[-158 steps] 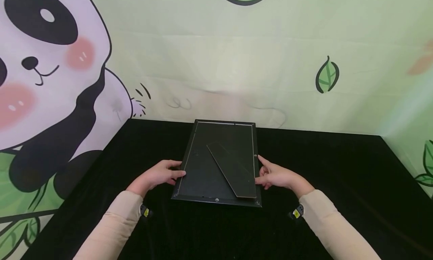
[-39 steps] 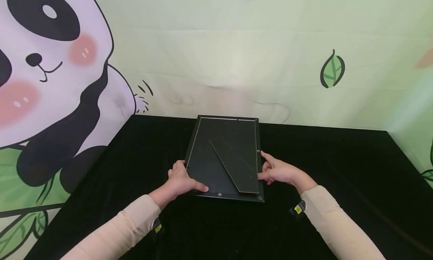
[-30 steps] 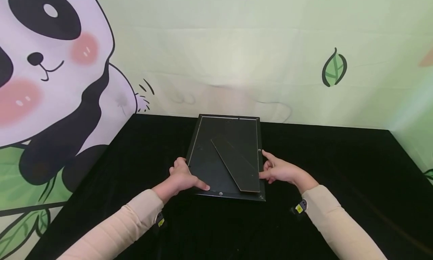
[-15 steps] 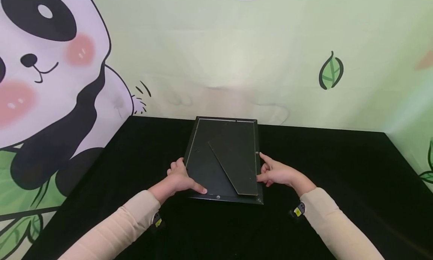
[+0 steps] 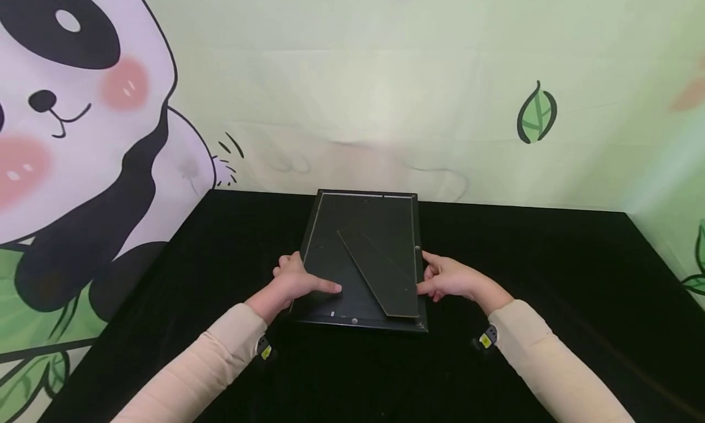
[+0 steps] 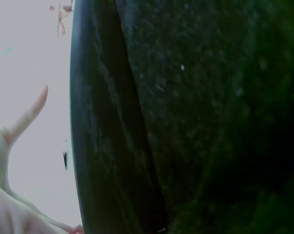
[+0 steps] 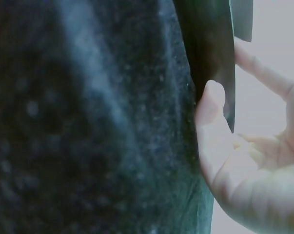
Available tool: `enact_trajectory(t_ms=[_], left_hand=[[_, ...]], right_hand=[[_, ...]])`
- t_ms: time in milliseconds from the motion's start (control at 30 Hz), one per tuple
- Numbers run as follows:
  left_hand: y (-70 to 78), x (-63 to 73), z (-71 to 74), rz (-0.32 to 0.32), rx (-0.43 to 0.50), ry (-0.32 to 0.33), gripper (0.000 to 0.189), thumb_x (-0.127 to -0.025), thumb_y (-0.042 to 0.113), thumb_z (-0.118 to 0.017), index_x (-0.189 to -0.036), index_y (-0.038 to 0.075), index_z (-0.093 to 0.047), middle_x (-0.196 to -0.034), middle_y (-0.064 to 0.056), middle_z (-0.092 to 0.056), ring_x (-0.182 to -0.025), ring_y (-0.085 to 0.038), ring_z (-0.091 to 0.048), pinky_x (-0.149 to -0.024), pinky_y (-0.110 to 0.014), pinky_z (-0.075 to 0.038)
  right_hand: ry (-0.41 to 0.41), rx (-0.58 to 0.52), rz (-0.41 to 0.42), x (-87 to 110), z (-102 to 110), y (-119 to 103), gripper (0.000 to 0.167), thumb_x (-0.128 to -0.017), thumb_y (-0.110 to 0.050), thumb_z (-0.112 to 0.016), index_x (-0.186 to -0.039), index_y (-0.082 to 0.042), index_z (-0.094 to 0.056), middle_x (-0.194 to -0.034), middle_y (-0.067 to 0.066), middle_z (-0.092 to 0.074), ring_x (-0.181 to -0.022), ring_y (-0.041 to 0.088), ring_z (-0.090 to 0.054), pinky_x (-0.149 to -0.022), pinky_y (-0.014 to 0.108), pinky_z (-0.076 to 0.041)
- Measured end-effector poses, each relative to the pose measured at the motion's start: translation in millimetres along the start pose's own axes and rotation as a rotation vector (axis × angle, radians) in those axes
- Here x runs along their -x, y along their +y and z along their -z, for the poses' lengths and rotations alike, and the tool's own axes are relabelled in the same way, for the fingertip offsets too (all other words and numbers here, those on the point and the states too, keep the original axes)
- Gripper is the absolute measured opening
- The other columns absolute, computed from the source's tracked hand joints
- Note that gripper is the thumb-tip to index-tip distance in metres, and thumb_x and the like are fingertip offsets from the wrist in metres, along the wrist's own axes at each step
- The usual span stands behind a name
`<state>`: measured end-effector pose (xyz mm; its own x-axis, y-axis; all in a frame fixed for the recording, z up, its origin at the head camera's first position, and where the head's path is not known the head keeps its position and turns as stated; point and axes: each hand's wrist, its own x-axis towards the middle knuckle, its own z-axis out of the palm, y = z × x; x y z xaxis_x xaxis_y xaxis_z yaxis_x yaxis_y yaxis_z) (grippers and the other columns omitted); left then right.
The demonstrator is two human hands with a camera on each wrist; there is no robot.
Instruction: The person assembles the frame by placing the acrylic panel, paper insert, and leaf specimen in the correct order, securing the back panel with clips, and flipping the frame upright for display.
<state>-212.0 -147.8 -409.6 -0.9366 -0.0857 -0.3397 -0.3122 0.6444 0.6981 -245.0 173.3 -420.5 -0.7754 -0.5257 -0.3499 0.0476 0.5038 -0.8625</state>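
A black picture frame [image 5: 360, 251] lies face down, its back up and a slanted stand leg [image 5: 385, 276] flat against it. My right hand [image 5: 454, 279] grips the right edge; in the right wrist view a finger lies along the dark underside and the thumb is on the back's side. My left hand [image 5: 292, 282] is at the left edge, fingertips partly hidden, thumb stretched over the backing. In the left wrist view that thumb stands off the back. A small pale metal tab [image 5: 333, 313] sticks up near the front edge, beside a round silvery fastener [image 5: 354, 321].
Black cloth [image 5: 523, 270] covers the table under the frame. Behind it hangs a pale green backdrop [image 5: 385, 92] with a painted panda [image 5: 82, 153] on the left. Another round fastener [image 5: 417, 247] sits on the frame's right rim.
My left hand slid from the frame's left side to its lower left corner; its thumb, on the front edge half a second ago, has lifted inward. The tab now shows upright. My right hand stays.
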Motion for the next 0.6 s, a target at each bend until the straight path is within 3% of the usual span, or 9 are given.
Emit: enact_trajectory(t_ms=[200,600], left_hand=[[-3.6,15.5,-4.8,-0.055,0.040,0.004,0.104,-0.061,0.034,-0.091,-0.139,-0.001,-0.033,-0.129,-0.023,-0.029,-0.113,-0.040,-0.028,-0.087,-0.050,-0.038],[-21.3,76.1,-25.5,-0.208,0.063,-0.047,0.108,-0.052,0.030,-0.095,-0.140,0.003,-0.039,-0.127,-0.020,-0.033,-0.114,-0.037,-0.029,-0.080,-0.042,-0.035]], right_hand=[[-0.012,0.002,0.009,14.9,-4,0,0.096,-0.087,-0.016,-0.070,-0.151,0.008,-0.003,-0.081,0.006,-0.053,-0.076,0.019,-0.057,-0.072,0.033,-0.052],[-0.047,0.008,0.122,75.1,-20,18,0.095,-0.084,-0.013,-0.071,-0.149,0.011,-0.006,-0.079,0.008,-0.054,-0.070,0.018,-0.058,-0.064,0.035,-0.053]])
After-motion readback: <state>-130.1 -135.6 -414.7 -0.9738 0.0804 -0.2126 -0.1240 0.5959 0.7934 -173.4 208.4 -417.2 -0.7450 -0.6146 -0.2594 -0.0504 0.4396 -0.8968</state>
